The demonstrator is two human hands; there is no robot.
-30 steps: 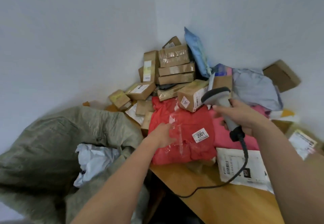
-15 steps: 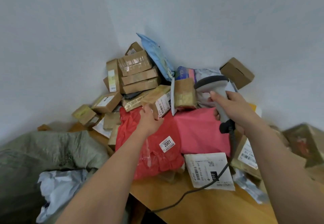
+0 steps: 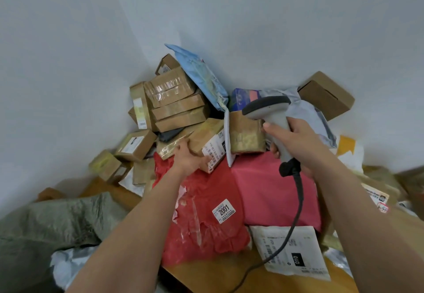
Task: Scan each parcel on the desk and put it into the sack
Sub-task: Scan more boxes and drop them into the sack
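Observation:
A heap of parcels fills the desk's corner against the wall. My left hand [image 3: 187, 158] grips a small taped cardboard box [image 3: 207, 141] with a white barcode label, lying on top of a red bag parcel [image 3: 206, 219] marked 2001. My right hand [image 3: 291, 140] holds a grey corded barcode scanner [image 3: 269, 112] above the heap, its head pointing left over another small taped box [image 3: 246, 136]. A pink bag parcel [image 3: 270, 194] lies under the scanner. The grey-green sack [image 3: 57, 221] slumps at lower left with a white bag parcel [image 3: 71, 260] inside it.
Stacked brown boxes [image 3: 176, 104] and a light blue mailer [image 3: 199, 77] lean in the corner. A brown box [image 3: 325, 95] and a grey bag [image 3: 307, 118] sit at right. A white labelled envelope [image 3: 291, 251] lies on the wooden desk [image 3: 229, 276] near its front edge, crossed by the scanner cable.
My left hand left the red bag and reached up to take hold of the small labelled box. The scanner hand rose slightly. The view swung right, pushing the sack to the lower left.

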